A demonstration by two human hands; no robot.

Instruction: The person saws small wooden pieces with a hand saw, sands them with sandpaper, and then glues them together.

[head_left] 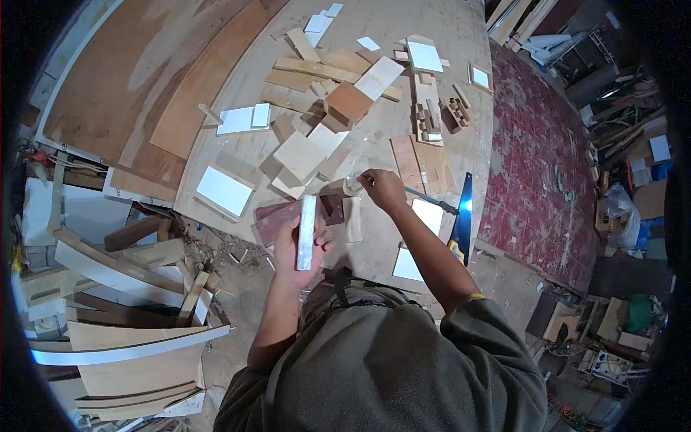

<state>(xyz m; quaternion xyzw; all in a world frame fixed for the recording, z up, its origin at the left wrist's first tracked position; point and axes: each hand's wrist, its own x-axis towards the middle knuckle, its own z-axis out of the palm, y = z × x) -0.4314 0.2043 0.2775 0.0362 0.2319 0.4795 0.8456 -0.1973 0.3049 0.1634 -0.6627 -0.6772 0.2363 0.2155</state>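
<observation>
My left hand (pixel 288 248) is closed around a narrow, pale block (pixel 306 234), held upright with its whitish long face toward me. My right hand (pixel 385 189) is to the right, over the table, its fingertips pinched together at the rim of a small round, pale container (pixel 352 185). Whatever sits between those fingertips is too small to make out. Just below the container stands a light wooden block (pixel 353 219). Dark reddish boards (pixel 277 222) lie behind my left hand, which partly hides them.
Wood offcuts (pixel 302 153) and white-faced pieces (pixel 224 191) are scattered over the worktable (pixel 252 75). A handsaw (pixel 464 216) and a dark-handled tool (pixel 432 201) lie on the right. Large curved panels (pixel 119 72) cover the left side, with stacked curved parts (pixel 137 353) below.
</observation>
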